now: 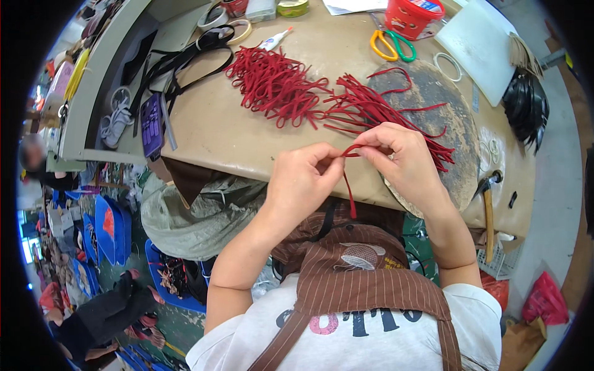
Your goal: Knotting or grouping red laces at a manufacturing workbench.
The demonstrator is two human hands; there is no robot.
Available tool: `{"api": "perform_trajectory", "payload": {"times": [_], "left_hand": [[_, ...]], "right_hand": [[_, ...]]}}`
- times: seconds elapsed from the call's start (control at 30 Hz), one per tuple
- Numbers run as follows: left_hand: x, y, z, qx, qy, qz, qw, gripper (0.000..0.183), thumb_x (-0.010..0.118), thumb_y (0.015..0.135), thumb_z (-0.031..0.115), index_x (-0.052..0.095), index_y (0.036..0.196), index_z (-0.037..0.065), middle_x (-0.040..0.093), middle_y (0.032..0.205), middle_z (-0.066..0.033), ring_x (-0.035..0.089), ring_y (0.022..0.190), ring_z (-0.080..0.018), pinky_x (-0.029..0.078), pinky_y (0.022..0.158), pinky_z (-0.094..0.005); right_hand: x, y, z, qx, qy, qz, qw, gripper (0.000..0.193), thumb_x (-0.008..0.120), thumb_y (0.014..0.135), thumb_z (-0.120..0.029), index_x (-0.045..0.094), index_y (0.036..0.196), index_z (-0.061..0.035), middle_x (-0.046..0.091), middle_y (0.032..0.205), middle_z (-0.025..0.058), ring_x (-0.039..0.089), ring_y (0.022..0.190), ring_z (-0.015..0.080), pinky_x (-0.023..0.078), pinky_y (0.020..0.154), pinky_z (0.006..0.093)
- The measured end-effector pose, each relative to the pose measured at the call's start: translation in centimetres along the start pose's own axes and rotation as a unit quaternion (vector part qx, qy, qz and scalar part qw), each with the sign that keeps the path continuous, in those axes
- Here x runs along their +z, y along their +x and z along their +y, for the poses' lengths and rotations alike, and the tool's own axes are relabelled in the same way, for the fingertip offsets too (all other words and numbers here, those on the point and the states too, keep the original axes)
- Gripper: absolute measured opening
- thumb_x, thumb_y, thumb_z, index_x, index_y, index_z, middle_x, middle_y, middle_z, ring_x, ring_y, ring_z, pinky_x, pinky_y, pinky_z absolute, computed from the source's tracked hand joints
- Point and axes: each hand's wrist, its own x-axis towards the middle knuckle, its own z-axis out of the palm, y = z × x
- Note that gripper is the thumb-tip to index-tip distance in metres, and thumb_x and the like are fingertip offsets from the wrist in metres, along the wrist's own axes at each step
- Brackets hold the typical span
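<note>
Between my two hands, just over the table's front edge, a thin red cord [351,191] is pinched, with one end hanging down. My left hand [309,175] grips it with thumb and forefinger. My right hand [399,157] pinches it close beside the left, fingers curled. Behind my right hand lies a bundle of straight red cords [371,102], partly on a worn round board [455,105]. To its left spreads a pile of looped red cords [272,86].
Scissors with orange and green handles [393,46] lie by a red tub [413,18]. A hammer [488,210] rests at the right edge, near a white board [479,49]. Black straps [198,49] and a purple phone case [151,127] lie on the left.
</note>
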Motion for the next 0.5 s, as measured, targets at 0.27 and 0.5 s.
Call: {"api": "perform_trajectory", "payload": {"times": [0.27,0.5], "left_hand": [[0.9,0.1,-3.4,-0.068,-0.045,-0.083,0.993,0.012,0.057,0.086,0.008,0.063,0.088,-0.003,0.066,0.077,-0.005,0.062,0.067,-0.0089,0.049,0.062,-0.0232],[0.9,-0.3,-4.3,-0.05,-0.349,0.004,0.936,0.013,0.058,0.088,0.009,0.063,0.094,-0.001,0.063,0.084,-0.0018,0.055,0.075,-0.0062,0.045,0.069,-0.0204]], "right_hand": [[3.9,1.0,1.9,0.078,0.26,0.015,0.962,0.023,0.064,0.077,-0.005,0.057,0.098,-0.0009,0.06,0.087,0.0059,0.059,0.072,0.0144,0.05,0.065,0.0294],[3.0,-0.5,2.1,0.125,0.235,-0.105,0.958,0.028,0.066,0.081,-0.014,0.056,0.103,0.0016,0.06,0.084,0.0038,0.056,0.076,0.0067,0.047,0.065,0.0233]]}}
